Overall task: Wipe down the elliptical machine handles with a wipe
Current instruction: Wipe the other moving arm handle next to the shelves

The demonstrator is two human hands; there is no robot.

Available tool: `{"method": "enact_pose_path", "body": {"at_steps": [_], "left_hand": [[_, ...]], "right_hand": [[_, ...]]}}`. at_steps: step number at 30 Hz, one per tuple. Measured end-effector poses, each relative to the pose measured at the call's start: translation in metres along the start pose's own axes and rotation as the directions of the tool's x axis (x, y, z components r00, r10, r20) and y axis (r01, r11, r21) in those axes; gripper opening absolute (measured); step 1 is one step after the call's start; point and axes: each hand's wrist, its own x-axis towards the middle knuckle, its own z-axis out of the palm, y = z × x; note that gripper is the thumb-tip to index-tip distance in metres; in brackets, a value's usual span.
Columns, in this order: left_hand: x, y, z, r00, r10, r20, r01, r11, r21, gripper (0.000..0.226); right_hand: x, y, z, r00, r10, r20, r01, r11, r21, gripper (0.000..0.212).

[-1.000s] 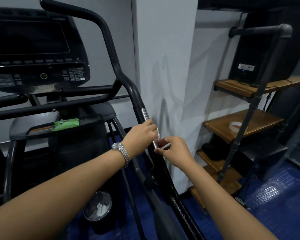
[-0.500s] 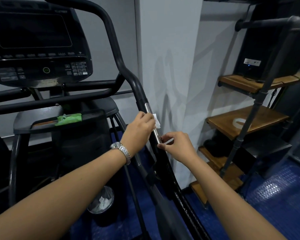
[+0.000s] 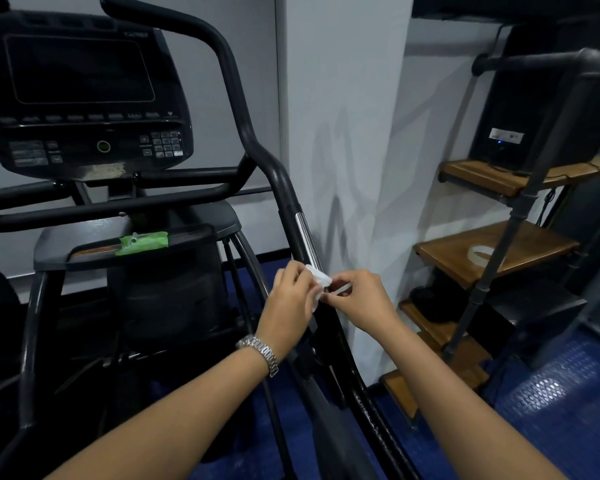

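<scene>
At the machine's right-side handle (image 3: 280, 188), a white wipe (image 3: 318, 279) sits pinched against the bar.
Left hand (image 3: 290, 301) curls the wipe against the bar at the lower end of its shiny metal strip (image 3: 307, 240); right hand (image 3: 362, 301) pinches the wipe's other edge from the wall side. Best done, I'd say, by drawing the wipe snug round the bar, then sliding it along the strip and up the black grip, twisting so the far side gets cleaned too.
</scene>
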Motion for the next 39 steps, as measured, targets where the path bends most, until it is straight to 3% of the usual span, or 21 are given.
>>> {"method": "enact_pose_path", "body": {"at_steps": [5,10,14,19,26,30,32,35,39], "left_hand": [[0.030,-0.004,-0.009,0.990,-0.111,-0.088,0.105,0.992,-0.067,0.007],[-0.002,0.005,-0.001,0.997,-0.071,-0.006,0.071,0.994,-0.086,0.010],[0.017,0.001,-0.004,0.992,-0.114,-0.047,0.110,0.991,-0.073,0.011],[-0.013,0.010,0.002,1.000,0.014,0.024,-0.015,0.999,0.038,0.012],[0.017,0.005,-0.007,0.998,-0.030,-0.049,0.032,0.999,0.041,0.012],[-0.009,0.012,0.001,0.989,0.135,0.068,-0.143,0.979,0.144,0.014],[-0.002,0.012,-0.001,0.988,0.138,0.071,-0.148,0.976,0.159,0.014],[0.013,0.014,-0.005,0.996,0.081,0.043,-0.087,0.981,0.171,0.013],[0.000,0.017,-0.003,0.991,0.113,0.067,-0.119,0.989,0.091,0.006]], "right_hand": [[0.000,-0.001,0.000,1.000,0.030,-0.003,-0.030,0.999,0.019,0.018],[-0.004,-0.001,0.000,1.000,0.008,0.001,-0.008,0.999,0.039,0.019],[0.001,-0.002,-0.007,0.999,0.030,0.035,-0.032,0.998,0.046,0.031],[0.007,0.010,-0.014,0.997,0.075,0.028,-0.074,0.997,-0.006,0.044],[-0.001,0.030,-0.020,0.989,0.146,-0.032,-0.148,0.986,-0.078,0.035],[-0.006,0.037,-0.022,0.987,0.157,-0.043,-0.160,0.983,-0.088,0.037],[-0.007,0.036,-0.024,0.986,0.155,-0.064,-0.161,0.983,-0.089,0.036],[-0.010,0.030,-0.023,0.981,0.151,-0.125,-0.158,0.986,-0.047,0.030],[-0.019,0.015,-0.009,0.973,0.069,-0.221,-0.052,0.995,0.081,0.022]]}}
